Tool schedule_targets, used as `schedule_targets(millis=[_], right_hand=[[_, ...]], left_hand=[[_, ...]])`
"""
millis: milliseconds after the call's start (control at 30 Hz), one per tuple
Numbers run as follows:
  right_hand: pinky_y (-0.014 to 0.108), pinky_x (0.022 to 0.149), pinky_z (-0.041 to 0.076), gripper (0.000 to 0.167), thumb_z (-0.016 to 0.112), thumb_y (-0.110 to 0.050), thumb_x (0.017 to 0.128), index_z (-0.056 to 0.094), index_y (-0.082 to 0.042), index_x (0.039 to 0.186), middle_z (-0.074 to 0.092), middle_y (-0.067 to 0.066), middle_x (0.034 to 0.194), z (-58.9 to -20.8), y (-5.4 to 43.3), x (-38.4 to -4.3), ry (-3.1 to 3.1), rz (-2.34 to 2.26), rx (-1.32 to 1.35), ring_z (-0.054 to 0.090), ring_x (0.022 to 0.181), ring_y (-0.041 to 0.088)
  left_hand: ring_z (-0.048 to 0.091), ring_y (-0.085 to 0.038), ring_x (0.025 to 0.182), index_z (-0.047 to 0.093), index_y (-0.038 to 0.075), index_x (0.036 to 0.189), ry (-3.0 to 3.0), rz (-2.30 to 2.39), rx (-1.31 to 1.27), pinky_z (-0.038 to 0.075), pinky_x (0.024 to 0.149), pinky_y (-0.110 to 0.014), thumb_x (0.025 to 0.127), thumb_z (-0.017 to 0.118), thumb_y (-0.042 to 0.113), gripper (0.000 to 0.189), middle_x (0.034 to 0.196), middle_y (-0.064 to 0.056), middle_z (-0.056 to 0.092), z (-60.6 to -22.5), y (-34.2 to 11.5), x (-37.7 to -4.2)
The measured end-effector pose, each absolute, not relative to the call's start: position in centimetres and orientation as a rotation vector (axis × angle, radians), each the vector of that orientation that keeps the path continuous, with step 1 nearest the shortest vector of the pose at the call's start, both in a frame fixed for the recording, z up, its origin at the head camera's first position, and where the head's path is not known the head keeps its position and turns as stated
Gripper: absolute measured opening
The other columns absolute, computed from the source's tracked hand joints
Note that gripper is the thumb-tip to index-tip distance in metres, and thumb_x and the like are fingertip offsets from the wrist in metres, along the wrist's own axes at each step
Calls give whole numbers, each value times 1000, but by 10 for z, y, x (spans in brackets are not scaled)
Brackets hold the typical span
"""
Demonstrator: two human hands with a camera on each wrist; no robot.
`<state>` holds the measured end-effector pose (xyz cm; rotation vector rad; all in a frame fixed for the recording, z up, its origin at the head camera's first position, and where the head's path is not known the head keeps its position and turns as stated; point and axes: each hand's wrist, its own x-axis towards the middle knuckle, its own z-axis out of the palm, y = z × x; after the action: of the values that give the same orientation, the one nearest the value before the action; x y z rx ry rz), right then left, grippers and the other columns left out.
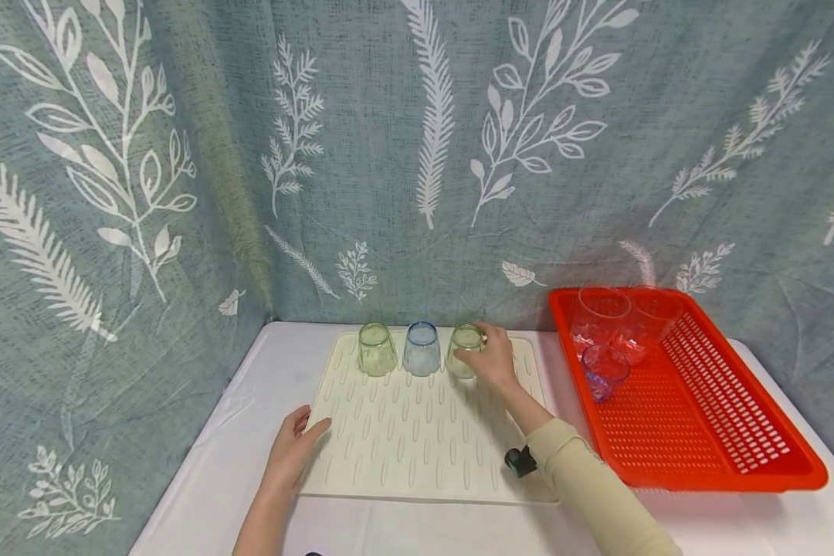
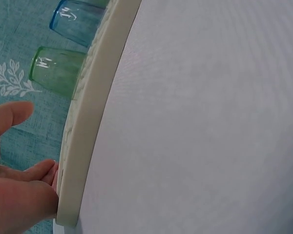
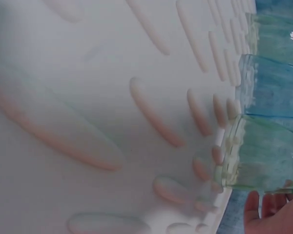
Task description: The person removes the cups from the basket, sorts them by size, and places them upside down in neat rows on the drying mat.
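Observation:
My right hand (image 1: 496, 359) grips a light green glass (image 1: 463, 364) near its top, thumb at the front and fingers around the far right side. That glass stands narrower end up at the back right of a cream ridged mat (image 1: 417, 444). A blue glass (image 1: 422, 357) and another green glass (image 1: 377, 357) stand in a row to its left. By the mat's left edge is my left hand (image 1: 294, 448), thumb and fingers spread apart with nothing between them. In the left wrist view its fingertips (image 2: 49, 170) are right at the mat's raised edge (image 2: 85, 141).
A red slotted basket (image 1: 681, 444) is right of the mat. Two large clear glasses (image 1: 601, 320) and a smaller bluish-purple glass (image 1: 605, 378) stand in its back left part. White cloth (image 1: 229, 432) covers the table, and a leaf-patterned curtain (image 1: 382, 154) hangs close behind.

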<state>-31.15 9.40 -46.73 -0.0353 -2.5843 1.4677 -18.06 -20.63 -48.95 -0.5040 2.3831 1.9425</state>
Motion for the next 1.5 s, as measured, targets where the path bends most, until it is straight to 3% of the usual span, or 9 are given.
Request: schedule_targets(millis=[400, 700, 1267, 1500], right_hand=[[50, 96, 42, 70, 79, -20, 79, 48, 0, 138, 46, 22, 131, -466, 97, -307, -2577, 1519, -39, 44, 119, 37], [48, 93, 43, 68, 75, -22, 84, 44, -6, 142, 43, 17, 138, -458, 108, -283, -2441, 1720, -159, 43, 120, 36], [24, 87, 44, 53, 65, -12, 92, 45, -4, 141, 46, 12, 134, -411, 137, -219, -2132, 2173, -183, 44, 108, 20], [17, 88, 44, 49, 60, -12, 96, 43, -7, 142, 44, 5, 136, -395, 170, -199, -2089, 2189, -198, 44, 111, 15]], left_hand=[[24, -44, 138, 11, -10, 151, 2372, 1947, -501, 22, 114, -52, 96, 59, 20, 78, 149, -32, 23, -489, -206, -182], [23, -44, 138, 10, -10, 151, 2362, 1954, -489, 22, 114, -51, 96, 60, 20, 79, 150, -32, 22, -490, -207, -181], [24, -44, 138, 10, -9, 152, 2376, 1923, -487, 24, 114, -51, 97, 59, 23, 80, 150, -32, 22, -490, -208, -181], [25, -44, 137, 10, -9, 151, 2373, 1933, -485, 25, 113, -51, 96, 59, 22, 80, 149, -32, 22, -493, -208, -181]])
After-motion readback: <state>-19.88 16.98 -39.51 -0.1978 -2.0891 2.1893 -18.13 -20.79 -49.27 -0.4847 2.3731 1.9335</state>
